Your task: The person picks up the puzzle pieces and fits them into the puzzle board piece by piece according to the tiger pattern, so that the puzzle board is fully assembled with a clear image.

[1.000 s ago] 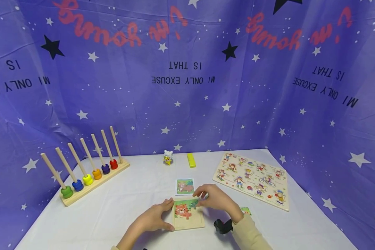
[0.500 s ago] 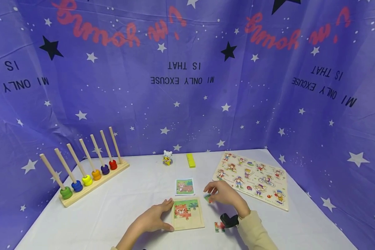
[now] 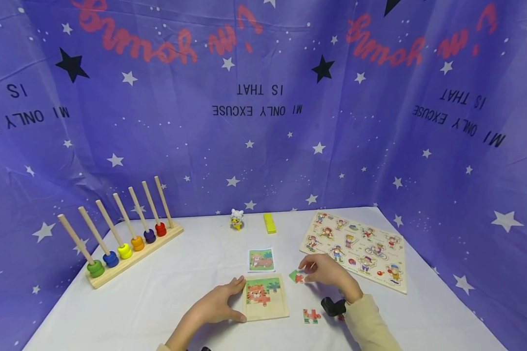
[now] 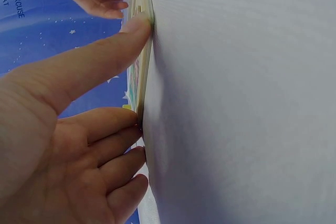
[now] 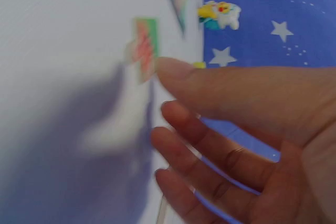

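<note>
My left hand (image 3: pixel 217 304) rests against the left edge of a square wooden puzzle tray (image 3: pixel 277 312), thumb at the near corner and fingertips towards the far corner. In the left wrist view, thumb and fingertips touch the tray's edge (image 4: pixel 146 77). Joined pieces in the tray show an orange tiger's face (image 3: pixel 256 294) and greenery. Right of the tray, a green-and-orange jigsaw piece (image 3: pixel 297 277) lies on the table. My right hand (image 3: pixel 329 272) is just beside it, thumb tip close to the piece and fingers spread apart from the thumb, as the right wrist view shows.
Another jigsaw piece (image 3: pixel 312 316) lies nearer me, with one more (image 3: pixel 340 317) partly under my right wrist. A picture card (image 3: pixel 261 260) sits behind the tray. Around stand a peg-and-ring stacker (image 3: pixel 136 253), a small figurine (image 3: pixel 236 220), a yellow block (image 3: pixel 270 223) and a picture board (image 3: pixel 355 248).
My right hand has moved from the tray to the right, and the green-and-orange piece now shows on the table beside it. The left hand has stayed at the tray's edge.
</note>
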Available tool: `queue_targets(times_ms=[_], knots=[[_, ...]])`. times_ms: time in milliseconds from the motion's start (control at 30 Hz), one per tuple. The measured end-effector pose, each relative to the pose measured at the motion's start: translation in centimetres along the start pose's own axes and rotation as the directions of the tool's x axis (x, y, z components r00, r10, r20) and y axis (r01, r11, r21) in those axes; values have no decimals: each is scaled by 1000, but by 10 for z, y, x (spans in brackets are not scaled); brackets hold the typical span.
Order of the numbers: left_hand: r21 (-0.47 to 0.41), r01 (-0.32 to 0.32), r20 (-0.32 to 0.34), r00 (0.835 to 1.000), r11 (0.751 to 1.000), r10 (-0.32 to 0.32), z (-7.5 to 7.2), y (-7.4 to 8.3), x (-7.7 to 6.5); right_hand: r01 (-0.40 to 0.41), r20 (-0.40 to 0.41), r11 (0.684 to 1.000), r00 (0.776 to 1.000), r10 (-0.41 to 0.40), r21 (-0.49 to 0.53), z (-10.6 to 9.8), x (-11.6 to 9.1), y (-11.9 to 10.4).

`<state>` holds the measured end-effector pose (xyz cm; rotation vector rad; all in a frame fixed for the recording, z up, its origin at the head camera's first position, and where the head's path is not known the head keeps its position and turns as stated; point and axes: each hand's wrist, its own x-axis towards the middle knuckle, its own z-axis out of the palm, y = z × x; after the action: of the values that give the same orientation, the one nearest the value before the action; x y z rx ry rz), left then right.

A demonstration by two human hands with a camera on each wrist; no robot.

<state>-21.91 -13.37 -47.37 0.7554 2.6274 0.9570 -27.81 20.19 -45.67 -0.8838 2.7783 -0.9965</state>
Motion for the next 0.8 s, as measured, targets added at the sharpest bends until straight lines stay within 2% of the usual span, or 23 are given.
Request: queue_targets(times_ms=[133, 333, 500, 700, 800], knots=[[13, -1, -2, 1000, 1000, 1, 0, 0, 1, 39, 23, 999, 999, -38, -22, -2, -10, 4], [10, 0, -4, 1000, 1000, 0, 0, 0, 1, 47, 73, 999, 996, -45, -21, -4, -26, 4], [13, -1, -4, 1000, 1000, 1, -1, 1, 1, 67, 126, 998, 990, -67, 5, -2, -36, -3], [12, -7, -6, 1000, 1000, 7, -1, 2, 0, 50, 214, 998, 975, -60, 48, 6, -45, -16], [18, -3, -8, 1000, 1000, 4, -1, 2, 0, 74, 233, 996, 969, -82, 45, 9, -48, -19]])
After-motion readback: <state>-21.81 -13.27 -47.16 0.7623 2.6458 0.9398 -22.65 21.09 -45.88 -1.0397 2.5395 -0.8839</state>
